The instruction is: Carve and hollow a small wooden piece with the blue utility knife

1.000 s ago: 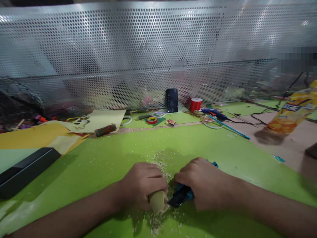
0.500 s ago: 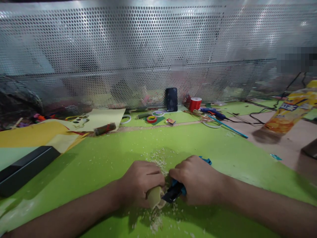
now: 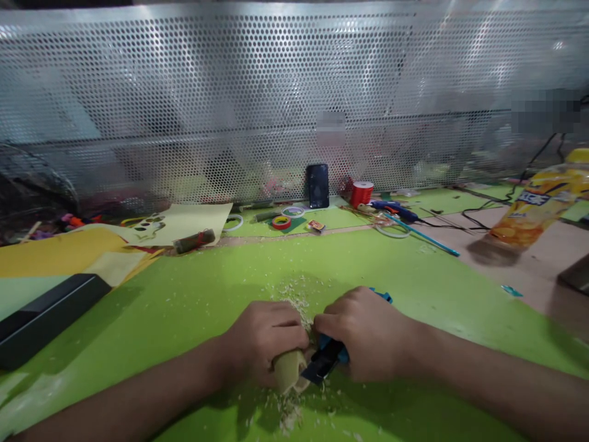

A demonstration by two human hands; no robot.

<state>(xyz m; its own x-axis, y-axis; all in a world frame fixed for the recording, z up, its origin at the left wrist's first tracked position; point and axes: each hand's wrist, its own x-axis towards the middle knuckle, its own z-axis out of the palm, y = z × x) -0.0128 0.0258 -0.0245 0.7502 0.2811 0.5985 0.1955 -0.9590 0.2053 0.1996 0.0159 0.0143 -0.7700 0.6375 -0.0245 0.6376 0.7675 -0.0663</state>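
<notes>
My left hand (image 3: pixel 269 337) is closed around a pale yellowish piece that looks like bamboo (image 3: pixel 288 370), its hollowed, uneven end pointing toward me. In my right hand (image 3: pixel 363 337) is a blue utility knife (image 3: pixel 340 354), gripped with the dark blade (image 3: pixel 319 365) out. The blade's tip touches or nearly touches the piece's open end; I cannot tell which. Behind my right knuckles the knife's blue tail end sticks out. Pale shavings (image 3: pixel 289 412) lie under and beyond both hands on the green mat (image 3: pixel 221 282).
A black box (image 3: pixel 50 319) and yellow paper (image 3: pixel 55 248) lie at left. Along the back are a phone (image 3: pixel 318 186), a red spool (image 3: pixel 361 194), tape rolls (image 3: pixel 281 222) and a blue glue gun (image 3: pixel 398 211). A drink bottle (image 3: pixel 529 212) stands at right before perforated metal panels (image 3: pixel 257 80).
The knife blade and the end of the pale piece have shifted very slightly down, toward me. Both grips are the same; the rest of the view is only slightly shifted.
</notes>
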